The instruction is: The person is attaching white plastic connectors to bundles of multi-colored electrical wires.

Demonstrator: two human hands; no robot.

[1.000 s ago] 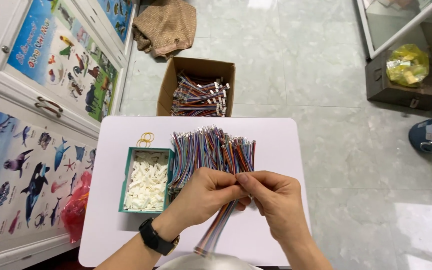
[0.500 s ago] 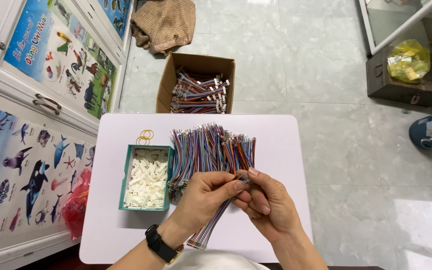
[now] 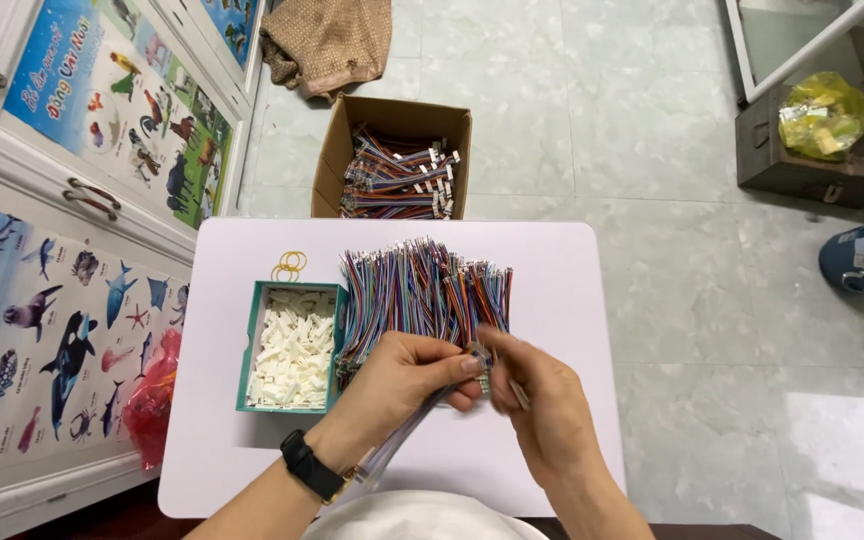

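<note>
My left hand (image 3: 407, 380), with a black watch on the wrist, grips a bundle of multicoloured wires (image 3: 414, 425) that hangs down toward me. My right hand (image 3: 542, 400) meets it at the bundle's top end and pinches the small connector tips there. Both hands hover over the near half of a small white table (image 3: 552, 260). Just beyond them lies a wide pile of loose coloured wires (image 3: 422, 290). Left of the pile stands a green tray of white plastic connectors (image 3: 292, 345).
Yellow rubber bands (image 3: 289, 266) lie at the tray's far end. A cardboard box of bundled wires (image 3: 397, 165) sits on the tiled floor beyond the table. White cabinets with animal posters (image 3: 72, 200) line the left. A red bag (image 3: 152, 400) lies beside the table.
The wire bundle stays in my left hand. My right hand has shifted slightly right and down at the bundle's tip, its fingers working the connector end.
</note>
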